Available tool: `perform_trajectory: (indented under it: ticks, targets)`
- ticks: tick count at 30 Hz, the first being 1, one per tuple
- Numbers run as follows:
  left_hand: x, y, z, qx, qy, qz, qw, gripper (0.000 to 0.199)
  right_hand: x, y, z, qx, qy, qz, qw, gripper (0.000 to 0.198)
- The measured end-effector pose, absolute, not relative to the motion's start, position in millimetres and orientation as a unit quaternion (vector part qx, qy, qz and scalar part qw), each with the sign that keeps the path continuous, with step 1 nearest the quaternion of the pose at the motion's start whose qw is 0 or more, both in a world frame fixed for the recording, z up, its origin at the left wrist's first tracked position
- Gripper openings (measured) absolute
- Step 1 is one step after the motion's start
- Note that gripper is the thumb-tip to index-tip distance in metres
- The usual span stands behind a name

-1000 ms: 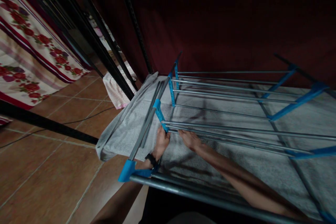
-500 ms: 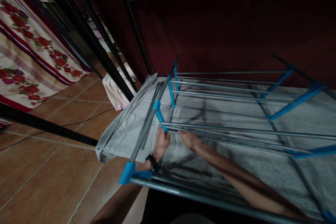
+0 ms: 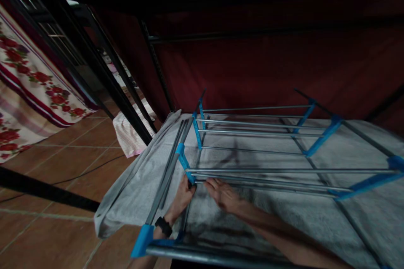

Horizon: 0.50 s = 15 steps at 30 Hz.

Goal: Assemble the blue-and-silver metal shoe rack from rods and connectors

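Observation:
A rack frame of grey metal rods (image 3: 271, 171) and blue plastic brackets (image 3: 183, 157) lies on a grey blanket. My left hand (image 3: 183, 196), with a dark band at the wrist, is closed around the lower end of the near-left bracket. My right hand (image 3: 223, 194) is just to the right, its fingers laid together over the lowest rod close to that bracket; its thumb is hidden. A blue corner piece (image 3: 142, 240) joins a thick front tube (image 3: 202, 254) to the left side tube, nearest to me.
Loose grey tubes (image 3: 174, 151) lie on the blanket (image 3: 126, 206) beside the frame's left side. Dark metal posts (image 3: 104, 71) stand at the left, and a dark red cloth (image 3: 252, 71) hangs behind. A flowered curtain (image 3: 41, 80) and a cable (image 3: 91, 171) are beyond the blanket.
The view has tilted up, so the frame and both hands appear lower. Both hands stay at the same bracket and rod, with little visible change in grip.

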State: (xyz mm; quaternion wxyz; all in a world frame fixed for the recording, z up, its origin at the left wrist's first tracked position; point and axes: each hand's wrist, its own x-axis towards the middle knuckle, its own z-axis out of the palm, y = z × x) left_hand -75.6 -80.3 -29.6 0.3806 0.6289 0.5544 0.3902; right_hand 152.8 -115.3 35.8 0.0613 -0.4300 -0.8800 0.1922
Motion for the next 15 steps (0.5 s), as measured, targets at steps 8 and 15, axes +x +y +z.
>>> perform_trajectory:
  ticks: [8, 15]
  targets:
    - [-98.7, -75.4, 43.1, 0.530, 0.545, 0.489, 0.428, 0.063, 150.9, -131.0, 50.0, -0.423, -0.550, 0.608, 0.387, 0.026]
    - [-84.3, -78.7, 105.5, 0.603, 0.456, 0.496, 0.428, 0.058, 154.8, -119.2, 86.8, -0.326, -0.200, 0.774, 0.505, 0.036]
